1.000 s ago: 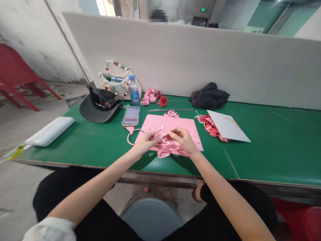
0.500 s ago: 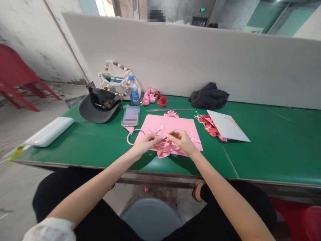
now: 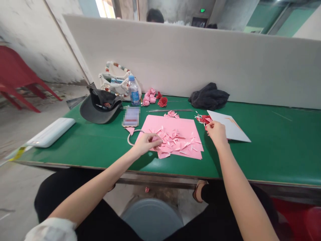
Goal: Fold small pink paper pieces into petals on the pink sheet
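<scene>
Left hand (image 3: 148, 144): over pink sheet (image 3: 155, 122)
Right hand (image 3: 217, 133): sheet's right, at red pieces (image 3: 205, 119)
Change: newly apart, joint work paused, grips unclear

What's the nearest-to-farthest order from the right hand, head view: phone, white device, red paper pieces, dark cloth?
1. Red paper pieces: right at the right hand's fingertips.
2. Dark cloth: beyond the hand, by the partition.
3. Phone: well to the left.
4. White device: far left.
</scene>
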Demonstrator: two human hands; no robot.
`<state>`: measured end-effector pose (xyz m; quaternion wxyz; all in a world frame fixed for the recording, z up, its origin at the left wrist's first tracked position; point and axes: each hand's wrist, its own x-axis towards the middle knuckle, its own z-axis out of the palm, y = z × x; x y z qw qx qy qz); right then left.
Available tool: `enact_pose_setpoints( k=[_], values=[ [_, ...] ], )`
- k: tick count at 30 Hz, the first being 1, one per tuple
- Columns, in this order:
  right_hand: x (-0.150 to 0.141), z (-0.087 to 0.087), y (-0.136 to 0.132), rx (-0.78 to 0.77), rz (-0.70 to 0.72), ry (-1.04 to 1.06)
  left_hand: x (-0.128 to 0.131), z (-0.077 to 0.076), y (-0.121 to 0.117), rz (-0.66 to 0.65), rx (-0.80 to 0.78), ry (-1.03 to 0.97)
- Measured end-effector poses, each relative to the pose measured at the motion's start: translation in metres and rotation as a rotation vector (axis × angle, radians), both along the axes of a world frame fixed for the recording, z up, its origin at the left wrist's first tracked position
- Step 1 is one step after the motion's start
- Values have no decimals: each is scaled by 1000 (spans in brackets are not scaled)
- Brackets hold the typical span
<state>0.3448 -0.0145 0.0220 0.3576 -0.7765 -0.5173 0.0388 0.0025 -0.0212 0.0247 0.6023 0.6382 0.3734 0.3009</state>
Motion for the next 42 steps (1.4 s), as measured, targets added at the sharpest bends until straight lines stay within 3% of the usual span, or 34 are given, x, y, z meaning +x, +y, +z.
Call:
enact_pose_setpoints(
  k=[8, 15, 19, 25, 28, 33, 39, 42],
  values=[
    [1, -13, 6, -45, -47, -185, -3, -12, 10, -55, -4, 94],
    [-5, -8, 3, -15, 43, -235, -10, -9, 11, -21, 387, 339],
    [-11, -1, -2, 14, 109, -212, -16, -2, 14, -40, 487, 410],
    [-18, 9, -8, 19, 170, -133, -71, 17, 52, 65, 709, 660],
    [-20, 12, -9, 19, 210, -109, -103, 18, 72, -10, 761, 817],
    [-23, 14, -10, 21, 269, -105, -115, 11, 82, -46, 835, 777],
    [-22, 14, -10, 47, 274, -105, -105, 13, 80, 225, 808, 789],
    [-32, 18, -12, 117, 287, -78, -94, 21, 70, 346, 719, 567]
  ],
)
